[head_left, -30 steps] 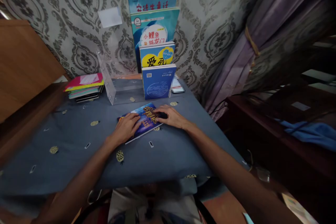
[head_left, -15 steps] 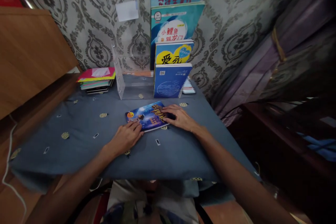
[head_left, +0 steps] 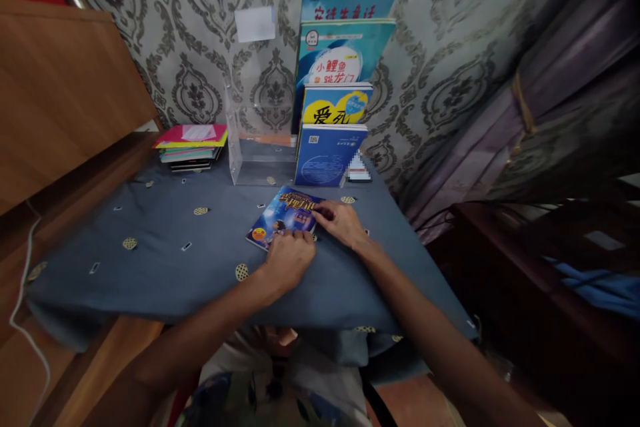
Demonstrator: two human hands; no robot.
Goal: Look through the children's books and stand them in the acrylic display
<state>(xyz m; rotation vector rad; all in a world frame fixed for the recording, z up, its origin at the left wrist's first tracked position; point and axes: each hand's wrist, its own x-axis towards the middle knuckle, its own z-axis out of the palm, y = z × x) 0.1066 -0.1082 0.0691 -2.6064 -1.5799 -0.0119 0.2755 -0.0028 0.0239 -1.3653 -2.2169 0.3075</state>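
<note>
A blue book (head_left: 285, 213) with gold title letters lies turned at a slant on the cloth-covered table. My left hand (head_left: 293, 253) is at its near edge, fingers curled over the lower part of the cover and hiding the corner there. At the right edge of the book, my right hand (head_left: 340, 220) has its thumb and fingers pinched together on it. Just beyond, a clear acrylic rack (head_left: 263, 173) holds several upright books, with a dark blue book (head_left: 327, 157) at the front and a yellow-and-blue book (head_left: 337, 105) behind it.
Left of the rack is a stack of books and folders (head_left: 193, 145). A blurred-out white object (head_left: 359, 168) stands right of the rack. A wooden cabinet (head_left: 65, 80) borders the table on the left, and a curtain (head_left: 480, 107) hangs at right. The patterned wall closes off the back.
The blue book has turned counter-clockwise on the table. My left hand has moved right along its near edge, while my right hand stays by its right side. The view has shifted slightly.
</note>
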